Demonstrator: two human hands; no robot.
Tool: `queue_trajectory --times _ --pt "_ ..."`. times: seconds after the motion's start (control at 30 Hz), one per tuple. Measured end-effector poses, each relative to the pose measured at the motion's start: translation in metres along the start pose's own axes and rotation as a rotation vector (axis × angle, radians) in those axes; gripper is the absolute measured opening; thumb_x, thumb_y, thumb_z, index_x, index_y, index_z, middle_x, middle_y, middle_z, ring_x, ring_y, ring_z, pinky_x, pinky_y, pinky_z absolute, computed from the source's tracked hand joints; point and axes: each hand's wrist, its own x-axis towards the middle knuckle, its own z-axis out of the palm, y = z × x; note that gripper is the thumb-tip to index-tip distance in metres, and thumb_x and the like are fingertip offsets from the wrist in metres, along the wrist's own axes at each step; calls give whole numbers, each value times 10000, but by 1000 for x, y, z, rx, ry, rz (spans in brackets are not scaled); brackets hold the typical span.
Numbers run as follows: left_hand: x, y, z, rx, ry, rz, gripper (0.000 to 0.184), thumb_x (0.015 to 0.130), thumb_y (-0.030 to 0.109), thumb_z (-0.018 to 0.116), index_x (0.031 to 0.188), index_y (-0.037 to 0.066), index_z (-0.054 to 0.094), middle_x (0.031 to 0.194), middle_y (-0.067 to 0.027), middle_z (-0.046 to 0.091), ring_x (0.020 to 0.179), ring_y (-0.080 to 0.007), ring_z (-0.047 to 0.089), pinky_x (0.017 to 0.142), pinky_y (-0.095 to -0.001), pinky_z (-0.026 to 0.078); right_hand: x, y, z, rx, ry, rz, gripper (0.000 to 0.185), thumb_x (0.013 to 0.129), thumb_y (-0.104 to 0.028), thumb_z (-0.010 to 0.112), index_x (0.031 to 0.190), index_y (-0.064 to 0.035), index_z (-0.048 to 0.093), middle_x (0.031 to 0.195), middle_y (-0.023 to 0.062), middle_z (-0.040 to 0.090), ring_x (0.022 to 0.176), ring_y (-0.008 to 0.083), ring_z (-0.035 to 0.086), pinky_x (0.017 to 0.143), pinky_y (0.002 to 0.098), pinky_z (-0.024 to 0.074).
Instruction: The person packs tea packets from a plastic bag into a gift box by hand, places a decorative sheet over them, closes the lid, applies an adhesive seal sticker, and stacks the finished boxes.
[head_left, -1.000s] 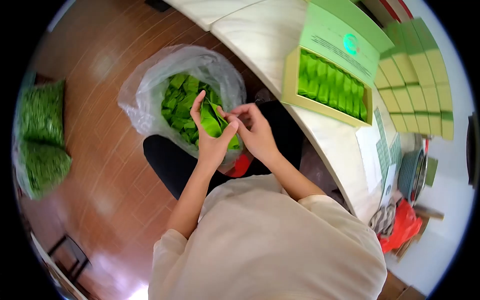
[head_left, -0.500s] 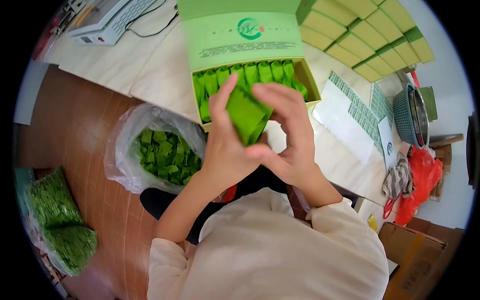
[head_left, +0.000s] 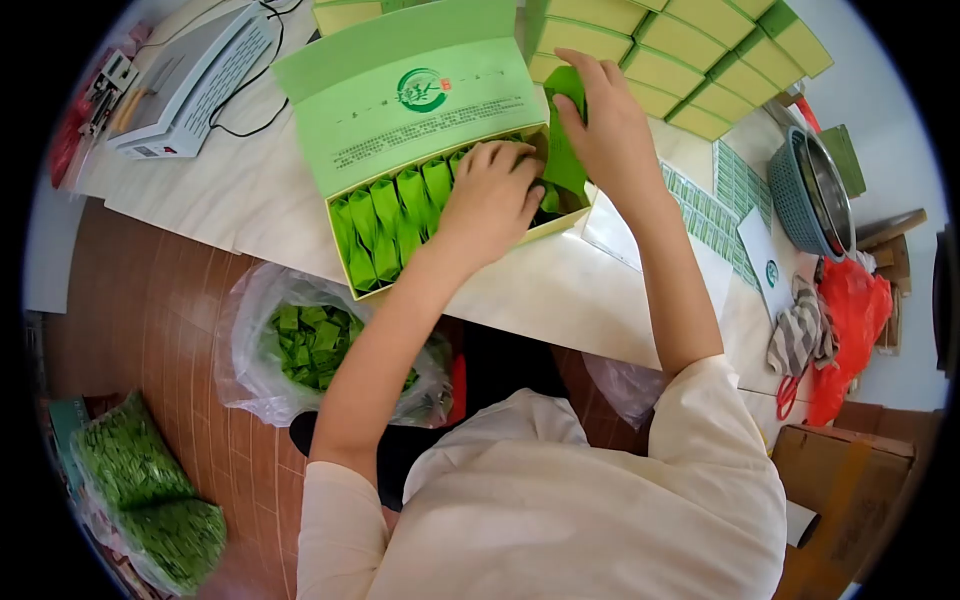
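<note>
A light green gift box [head_left: 362, 292] sits on the table with its printed lid [head_left: 420, 100] raised, holding rows of green foil packets [head_left: 412, 195]. Over the packets in the right half of the box is my left hand [head_left: 488, 200], fingers apart and touching them; its fingertips are partly hidden. At the box's right end, my right hand [head_left: 612, 125] grips one green packet [head_left: 566, 150] upright between thumb and fingers. Below the table edge, a clear plastic bag [head_left: 245, 340] holds many loose green packets [head_left: 312, 345].
Stacked green boxes [head_left: 665, 55] stand at the back right. Label sheets [head_left: 742, 185], a blue basket [head_left: 797, 195] and a red bag [head_left: 850, 330] lie to the right. A white appliance [head_left: 190, 95] is at left; filled bags [head_left: 150, 480] lie on the floor.
The packet held between both hands is now in my right hand alone, at the box's right end. My left hand has moved onto the packets inside. The view has shifted.
</note>
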Motion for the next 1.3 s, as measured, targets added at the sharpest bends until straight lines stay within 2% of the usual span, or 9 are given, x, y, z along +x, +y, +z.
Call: queue_trajectory --times 0.2,0.43,0.5,0.7,0.8,0.87,1.0,1.17,1.3 --pt "-6 3 2 56 9 -44 324 850 268 599 1072 32 589 1215 -88 523 1172 -297 425 997 -411 335 15 -1 22 -193 -106 -166 323 808 -55 605 1119 -54 518 954 148 556 692 335 613 590 391 521" --pt "-4 5 1 59 137 -47 479 729 408 720 991 25 600 1093 -96 550 1131 -284 444 967 -405 351 -1 -10 26 -261 -400 -64 225 808 -61 600 1024 -14 556 945 171 586 783 364 609 684 425 504" --pt "-3 5 -3 29 -19 -137 599 712 428 722 1091 -6 559 1241 -126 496 1224 -290 395 1016 -407 328 -2 -9 23 -266 -468 -26 206 803 -67 599 992 6 566 929 190 599 790 375 607 692 433 501" --pt "-4 5 0 22 91 -147 743 671 428 754 1191 -13 459 1257 -139 460 1221 -314 397 1016 -419 334 6 8 37 -228 -553 68 236 858 -197 529 871 33 581 855 229 633 730 393 627 670 455 516" --pt "-6 1 4 1 128 -153 654 711 327 740 1182 -10 435 1228 -165 468 1199 -342 416 1008 -424 345 -1 18 56 -208 -484 183 357 897 -311 520 1026 17 580 965 253 613 808 406 621 716 466 499" --pt "-5 0 -1 -86 142 -194 583 740 258 711 1175 -11 432 1221 -178 471 1195 -351 421 1006 -423 349 -15 34 74 -329 -79 -130 544 915 -425 487 1269 -12 467 1122 284 545 945 422 587 777 475 480" --pt "-8 -5 -6 -79 252 -270 378 788 47 613 1122 -8 447 1220 -206 477 1178 -363 437 998 -426 358 -24 37 85 -247 -222 102 674 927 -475 447 1417 -42 284 1220 286 471 1035 429 543 839 476 459" --pt "-28 -11 -27 332 -248 -105 610 989 412 312 1446 13 249 1520 -135 227 1424 -242 158 1159 -431 100 -20 56 89 261 -308 327 682 959 -486 346 1449 -34 204 1337 283 418 1177 436 471 970 445 403" --pt "-16 -18 -10 353 -246 2 586 998 390 286 1443 11 247 1518 -143 225 1424 -246 155 1158 -429 101 -18 50 85 458 -348 415 675 968 -473 326 1442 -9 203 1337 277 440 1189 429 470 982 433 396"
